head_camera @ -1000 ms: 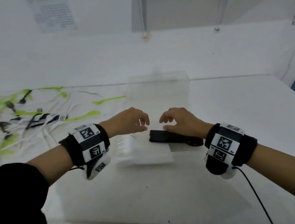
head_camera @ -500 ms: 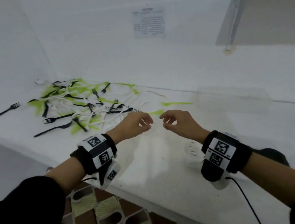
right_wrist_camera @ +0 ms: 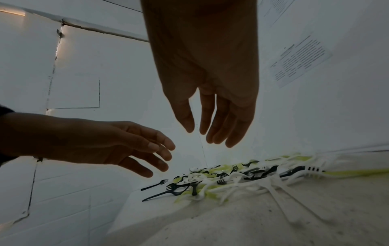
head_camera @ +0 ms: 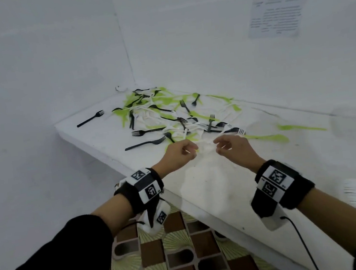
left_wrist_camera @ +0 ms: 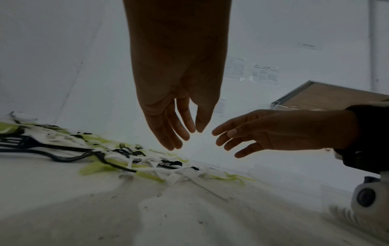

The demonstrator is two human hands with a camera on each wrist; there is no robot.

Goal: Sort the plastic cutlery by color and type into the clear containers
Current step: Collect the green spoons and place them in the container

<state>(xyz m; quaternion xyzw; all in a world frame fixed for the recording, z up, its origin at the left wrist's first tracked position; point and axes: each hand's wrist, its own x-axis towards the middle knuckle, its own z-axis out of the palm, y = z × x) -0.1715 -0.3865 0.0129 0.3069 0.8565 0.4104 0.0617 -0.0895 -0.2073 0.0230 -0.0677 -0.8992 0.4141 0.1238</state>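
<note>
My left hand (head_camera: 180, 153) and right hand (head_camera: 232, 148) hover side by side, fingers relaxed, empty, the tangled black, white and green plastic cutlery heap (head_camera: 170, 117) just beyond them on the white tabletop (head_camera: 212, 186).

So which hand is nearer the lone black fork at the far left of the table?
Left. The left hand hovers right of and nearer than the lone black fork; the right hand is farther right still.
</note>
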